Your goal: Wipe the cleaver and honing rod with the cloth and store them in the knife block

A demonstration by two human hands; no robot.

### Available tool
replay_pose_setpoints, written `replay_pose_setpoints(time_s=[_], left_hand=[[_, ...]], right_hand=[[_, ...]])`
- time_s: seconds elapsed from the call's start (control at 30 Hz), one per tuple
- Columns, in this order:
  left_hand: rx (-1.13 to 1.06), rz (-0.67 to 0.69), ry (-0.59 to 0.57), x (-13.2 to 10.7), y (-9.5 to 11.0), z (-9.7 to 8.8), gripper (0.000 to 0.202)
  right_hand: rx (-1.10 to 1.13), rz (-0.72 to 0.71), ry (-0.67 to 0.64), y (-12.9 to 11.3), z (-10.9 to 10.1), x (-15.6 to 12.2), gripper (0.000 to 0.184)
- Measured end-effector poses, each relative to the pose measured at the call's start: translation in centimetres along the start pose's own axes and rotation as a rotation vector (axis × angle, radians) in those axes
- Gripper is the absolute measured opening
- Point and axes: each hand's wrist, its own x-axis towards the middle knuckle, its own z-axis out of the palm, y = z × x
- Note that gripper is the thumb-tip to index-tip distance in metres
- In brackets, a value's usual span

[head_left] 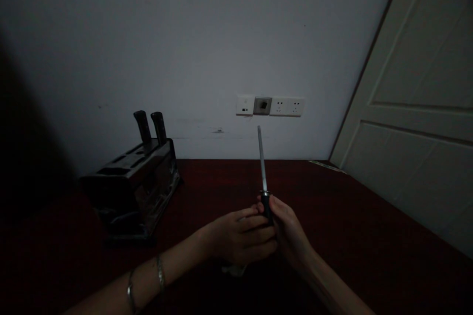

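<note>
A sharpening steel (262,160) points up and slightly to the left, its bare metal rod free above a black handle with a metal collar. My right hand (290,226) is closed around the handle from the right, thumb just below the collar. From the left, my left hand (246,236) has its fingers curled over the lower handle, hiding much of it. A small whitish, cloth-like piece (234,269) shows below the left palm; whether the hand holds it cannot be made out in the dim light.
A black knife block (129,177) with slots on top stands at the left on the dark red table (214,177). Two black-handled knives (150,128) stick up from its far end. Wall sockets (286,106) sit behind, and a pale panelled door (417,108) is at the right.
</note>
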Motion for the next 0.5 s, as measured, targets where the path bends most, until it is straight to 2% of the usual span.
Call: replay_pose_setpoints(time_s=[0.23,0.37,0.5], left_hand=[[0.073,-0.003,-0.064,-0.7,0.0,0.3,0.023],[-0.042,0.025,-0.078,-0.7,-0.5,-0.2,0.020],[-0.235,-0.003,-0.101,-0.1,-0.7,-1.0,0.023]], right_hand=[[-0.090,-0.001,-0.040,0.6,-0.1,-0.1,0.023],[-0.161,-0.023,-0.054,0.8,0.2,-0.5,0.024],[-0.204,-0.021,-0.075,0.7,0.3,-0.6,0.027]])
